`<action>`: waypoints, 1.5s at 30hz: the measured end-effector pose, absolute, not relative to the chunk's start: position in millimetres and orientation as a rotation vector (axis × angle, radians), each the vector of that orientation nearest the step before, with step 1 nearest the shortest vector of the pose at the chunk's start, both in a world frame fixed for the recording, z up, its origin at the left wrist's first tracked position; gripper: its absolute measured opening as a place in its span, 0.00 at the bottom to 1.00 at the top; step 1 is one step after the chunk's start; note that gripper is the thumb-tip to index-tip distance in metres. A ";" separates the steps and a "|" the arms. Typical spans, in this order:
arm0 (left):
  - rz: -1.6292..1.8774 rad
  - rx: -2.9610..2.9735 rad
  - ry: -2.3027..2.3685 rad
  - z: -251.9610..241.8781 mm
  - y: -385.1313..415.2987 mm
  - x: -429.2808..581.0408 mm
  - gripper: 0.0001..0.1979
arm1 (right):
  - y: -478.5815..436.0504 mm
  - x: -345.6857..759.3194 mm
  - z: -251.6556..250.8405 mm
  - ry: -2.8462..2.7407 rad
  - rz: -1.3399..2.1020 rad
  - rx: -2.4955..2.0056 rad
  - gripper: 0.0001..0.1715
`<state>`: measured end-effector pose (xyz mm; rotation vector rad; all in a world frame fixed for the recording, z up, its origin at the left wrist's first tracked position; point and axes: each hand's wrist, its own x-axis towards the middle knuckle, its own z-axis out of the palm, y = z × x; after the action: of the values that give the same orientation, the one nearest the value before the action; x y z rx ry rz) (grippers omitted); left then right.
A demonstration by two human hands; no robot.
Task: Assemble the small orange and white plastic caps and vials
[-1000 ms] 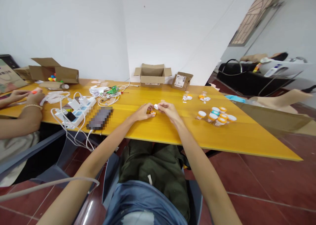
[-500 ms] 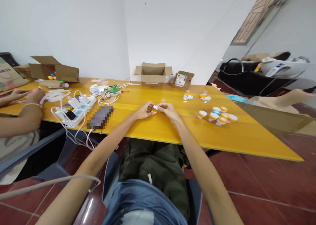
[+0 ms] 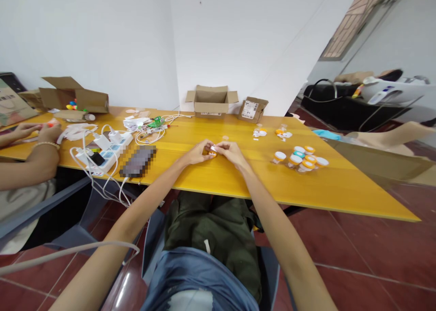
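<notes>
My left hand (image 3: 197,152) and my right hand (image 3: 230,151) meet over the middle of the yellow table (image 3: 238,179). The left fingers are closed on a small orange jar (image 3: 211,154) that rests on the table. The right fingers pinch a small white lid (image 3: 213,148) just above the jar's mouth, touching it. A cluster of several small jars with white, orange and teal lids (image 3: 301,158) stands to the right of my hands.
A dark phone (image 3: 138,162), a white power strip with cables (image 3: 104,154) and loose wires lie left of my hands. Open cardboard boxes (image 3: 211,101) stand at the far edge. More small lids (image 3: 259,133) lie beyond. Another person's hands (image 3: 37,131) work at the far left.
My right hand has brought the white lid down and left onto the orange jar; both hands have closed in together. The other person's hands shifted slightly.
</notes>
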<state>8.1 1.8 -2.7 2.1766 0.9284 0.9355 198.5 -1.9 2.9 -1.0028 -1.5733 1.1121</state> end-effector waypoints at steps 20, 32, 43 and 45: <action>0.960 2.156 0.876 -3.0 3.0 7.6 0.18 | 0.5 195.7 -5.2 -1.736 0.985 -0.979 0.13; 0.935 2.196 0.913 -1.5 3.5 7.0 0.19 | -2.1 195.0 -4.2 -1.861 0.822 -0.999 0.04; 0.933 2.179 0.922 -0.5 1.2 7.5 0.18 | 0.0 196.4 -5.2 -1.908 0.801 -1.011 0.07; 0.935 2.174 0.919 -0.8 1.2 7.7 0.18 | 0.4 196.1 -5.9 -1.912 0.800 -1.014 0.07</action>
<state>7.7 1.2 -0.8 2.1741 0.9189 0.9349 196.1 0.4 -5.9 -1.0142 -1.9117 0.7999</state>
